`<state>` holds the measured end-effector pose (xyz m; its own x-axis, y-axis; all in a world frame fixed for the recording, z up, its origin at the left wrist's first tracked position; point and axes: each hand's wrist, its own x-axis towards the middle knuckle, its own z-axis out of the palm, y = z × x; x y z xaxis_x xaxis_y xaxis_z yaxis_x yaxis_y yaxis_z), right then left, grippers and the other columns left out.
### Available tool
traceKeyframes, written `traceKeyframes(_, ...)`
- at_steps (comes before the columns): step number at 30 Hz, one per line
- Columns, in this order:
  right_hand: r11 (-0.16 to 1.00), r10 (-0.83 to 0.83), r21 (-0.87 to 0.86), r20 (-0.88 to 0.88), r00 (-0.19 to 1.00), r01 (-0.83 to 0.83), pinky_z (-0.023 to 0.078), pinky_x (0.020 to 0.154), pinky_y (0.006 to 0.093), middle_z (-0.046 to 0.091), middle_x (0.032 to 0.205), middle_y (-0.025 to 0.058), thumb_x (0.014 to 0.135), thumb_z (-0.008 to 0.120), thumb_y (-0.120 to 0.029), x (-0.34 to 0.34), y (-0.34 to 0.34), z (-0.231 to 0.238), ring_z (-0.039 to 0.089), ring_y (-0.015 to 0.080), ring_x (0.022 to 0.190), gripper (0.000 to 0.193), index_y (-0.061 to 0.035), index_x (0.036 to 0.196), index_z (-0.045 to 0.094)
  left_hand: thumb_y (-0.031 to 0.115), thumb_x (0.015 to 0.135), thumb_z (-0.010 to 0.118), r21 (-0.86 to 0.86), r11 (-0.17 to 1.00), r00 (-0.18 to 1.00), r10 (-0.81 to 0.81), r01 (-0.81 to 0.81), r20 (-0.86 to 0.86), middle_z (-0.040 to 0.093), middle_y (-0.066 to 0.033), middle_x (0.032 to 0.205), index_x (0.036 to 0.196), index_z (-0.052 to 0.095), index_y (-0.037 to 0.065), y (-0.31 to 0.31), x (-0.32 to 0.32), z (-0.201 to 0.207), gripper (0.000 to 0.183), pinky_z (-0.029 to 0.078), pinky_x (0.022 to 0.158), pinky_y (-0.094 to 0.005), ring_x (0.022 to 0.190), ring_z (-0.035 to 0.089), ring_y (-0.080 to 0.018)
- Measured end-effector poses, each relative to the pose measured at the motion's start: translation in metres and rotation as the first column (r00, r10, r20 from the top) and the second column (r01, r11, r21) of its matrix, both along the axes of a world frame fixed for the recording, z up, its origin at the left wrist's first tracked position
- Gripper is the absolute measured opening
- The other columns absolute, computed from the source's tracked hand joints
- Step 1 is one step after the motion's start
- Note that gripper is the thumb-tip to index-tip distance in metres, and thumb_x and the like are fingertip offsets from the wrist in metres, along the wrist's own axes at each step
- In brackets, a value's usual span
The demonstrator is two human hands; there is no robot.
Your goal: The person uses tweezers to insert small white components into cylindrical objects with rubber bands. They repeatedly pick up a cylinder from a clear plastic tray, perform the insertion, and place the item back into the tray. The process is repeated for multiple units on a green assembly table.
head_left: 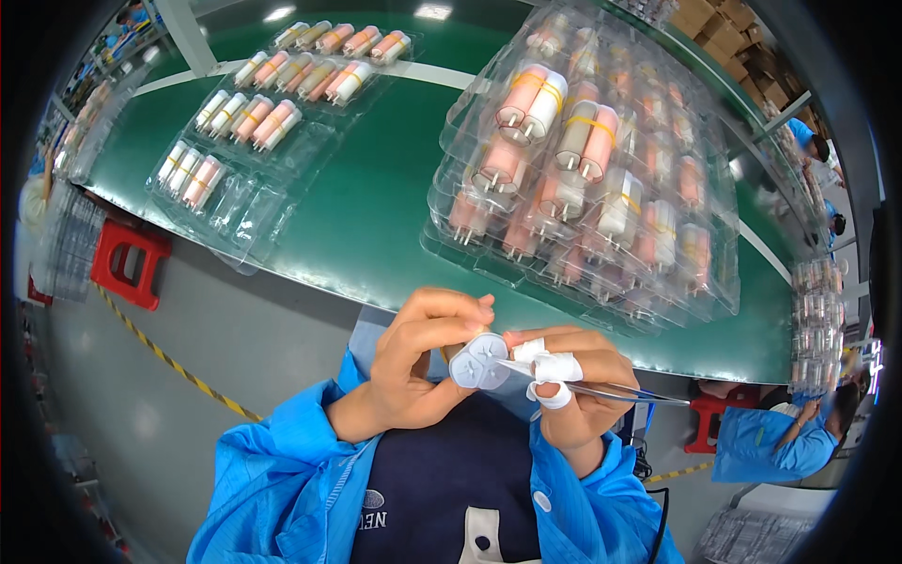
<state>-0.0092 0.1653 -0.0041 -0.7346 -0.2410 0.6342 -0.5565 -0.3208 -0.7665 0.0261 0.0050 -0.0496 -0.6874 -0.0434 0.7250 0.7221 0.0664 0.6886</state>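
Near my chest, my left hand (pixel 418 362) grips a light grey piece (pixel 475 363) between thumb and fingers. Its end faces up and shows two rounded faces side by side, with cross-like marks in them. My right hand (pixel 578 371) is closed around metal tweezers (pixel 611 390), whose tips touch or nearly touch the right side of that end. White tape wraps several of my right fingers. The rest of the held piece is mostly hidden behind my left fingers.
On the green table (pixel 366 188), a tall stack of clear plastic trays (pixel 658 273) at right carries banded pairs of pink, white and grey cylinders (pixel 587 136) with metal pins. Another clear tray (pixel 230 211) lies at left. A red stool (pixel 132 265) stands on the floor; a co-worker (pixel 780 437) sits at right.
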Motion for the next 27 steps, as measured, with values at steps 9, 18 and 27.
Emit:
traceKeyframes(9,0.997,-0.005,0.076,0.001,1.000,0.005,0.057,0.063,0.0325,0.069,0.082,0.0174,0.074,0.075,-0.002,-0.003,0.006,-0.001,0.071,0.0308,0.080,0.012,0.0023,0.082,0.068,0.000,0.078,0.072,-0.036,0.999,1.000,-0.017,0.017,0.004,0.052,-0.0218,0.112,0.115,0.045,0.004,-0.002,-0.006,-0.006,0.046,0.046,0.097,-0.0537,0.100,0.058,-0.0309)
traceKeyframes(18,0.988,0.027,0.154,-0.134,0.991,-0.006,0.058,0.065,0.0327,0.069,0.085,0.0171,0.070,0.077,-0.001,-0.004,0.006,0.001,0.071,0.0300,0.080,0.018,0.0009,0.084,0.066,-0.003,0.077,0.071,0.130,0.988,0.996,-0.077,0.081,-0.035,0.055,-0.0209,0.115,0.113,0.050,0.004,0.004,-0.008,-0.012,0.041,0.036,0.105,-0.0542,0.110,0.057,-0.0343)
traceKeyframes(27,0.996,0.020,0.086,-0.029,0.999,-0.017,0.058,0.067,0.0346,0.068,0.086,0.0190,0.072,0.077,-0.002,-0.004,0.010,-0.002,0.070,0.0307,0.082,0.018,0.0027,0.085,0.065,0.002,0.076,0.074,-0.048,0.996,0.997,-0.069,0.070,0.016,0.056,-0.0236,0.113,0.117,0.048,0.002,-0.005,-0.008,-0.010,0.049,0.041,0.102,-0.0538,0.107,0.059,-0.0345)
